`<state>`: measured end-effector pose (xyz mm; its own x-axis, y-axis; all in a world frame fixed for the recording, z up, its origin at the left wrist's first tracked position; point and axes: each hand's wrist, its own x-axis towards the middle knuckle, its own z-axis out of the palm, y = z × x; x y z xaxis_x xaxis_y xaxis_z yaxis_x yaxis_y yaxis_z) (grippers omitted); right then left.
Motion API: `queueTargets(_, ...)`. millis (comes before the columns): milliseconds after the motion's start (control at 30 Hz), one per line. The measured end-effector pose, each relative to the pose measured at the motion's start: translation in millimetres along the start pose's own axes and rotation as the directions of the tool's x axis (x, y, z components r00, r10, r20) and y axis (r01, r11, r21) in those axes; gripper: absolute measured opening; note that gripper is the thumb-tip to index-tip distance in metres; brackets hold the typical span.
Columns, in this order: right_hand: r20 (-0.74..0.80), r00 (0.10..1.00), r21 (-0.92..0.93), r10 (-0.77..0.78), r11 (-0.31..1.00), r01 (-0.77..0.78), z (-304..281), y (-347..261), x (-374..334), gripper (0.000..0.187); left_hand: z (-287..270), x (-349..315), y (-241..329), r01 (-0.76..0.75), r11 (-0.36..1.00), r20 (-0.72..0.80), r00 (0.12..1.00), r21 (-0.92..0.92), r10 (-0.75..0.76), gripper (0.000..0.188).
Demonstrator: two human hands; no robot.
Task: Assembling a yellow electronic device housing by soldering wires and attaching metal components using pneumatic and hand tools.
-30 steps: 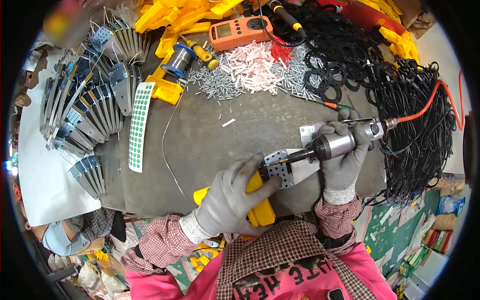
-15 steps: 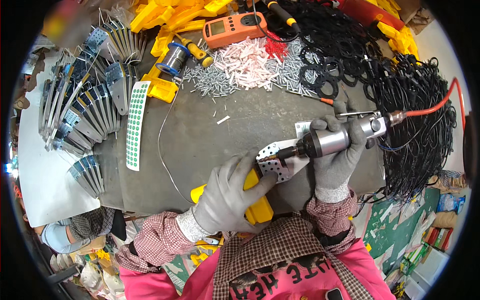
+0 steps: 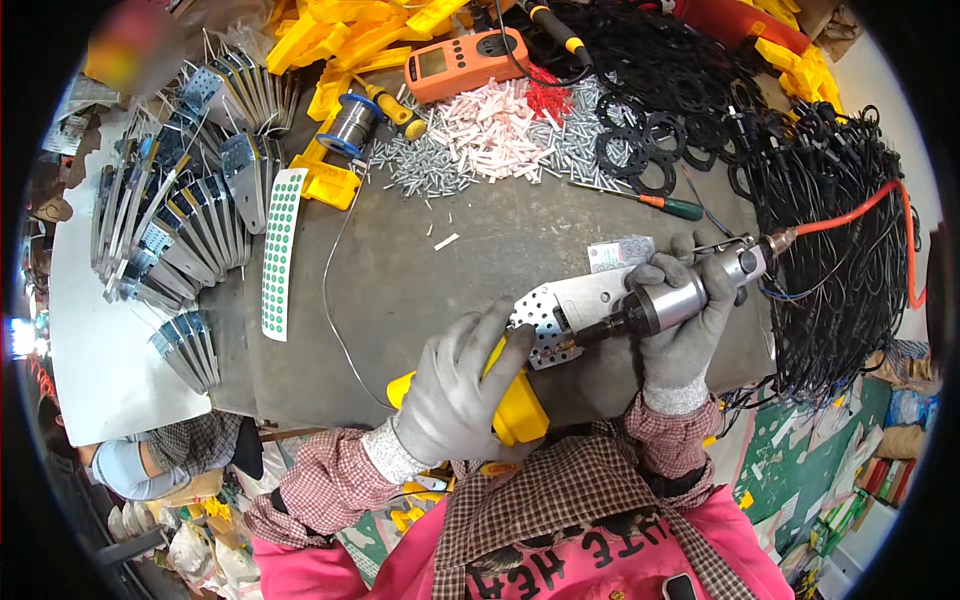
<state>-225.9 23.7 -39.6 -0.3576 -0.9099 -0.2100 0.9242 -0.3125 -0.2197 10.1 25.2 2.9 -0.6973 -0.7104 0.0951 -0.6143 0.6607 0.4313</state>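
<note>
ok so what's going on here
The person's gloved left hand holds a yellow plastic housing, with a perforated metal plate at its right. The right hand grips a pneumatic screwdriver on an orange hose, its tip at the plate's near side; contact isn't clear. Loose metal screws lie farther back on the table.

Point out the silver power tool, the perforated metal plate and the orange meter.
Silver power tool [image 3: 670, 307]: head view, on its metal barrel.
Perforated metal plate [image 3: 585, 300]: head view, on its smooth stretch beside the holes.
Orange meter [image 3: 463, 63]: head view, on its casing, right of the screen.
</note>
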Motion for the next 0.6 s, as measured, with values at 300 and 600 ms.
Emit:
queueTargets(300,-0.124,0.974,-0.622,0.189,0.75,-0.225,41.2,-55.7,39.4,0.043,-23.1,55.7,27.6,-0.025,0.959,0.317,0.946,0.282,-0.068,0.059)
queueTargets(600,0.579,0.686,-0.263,0.441,-0.695,0.669,71.7,-90.6,57.7,0.026,-60.8,23.7,-32.7,0.59,0.808,0.13,0.801,-0.005,-0.584,0.04)
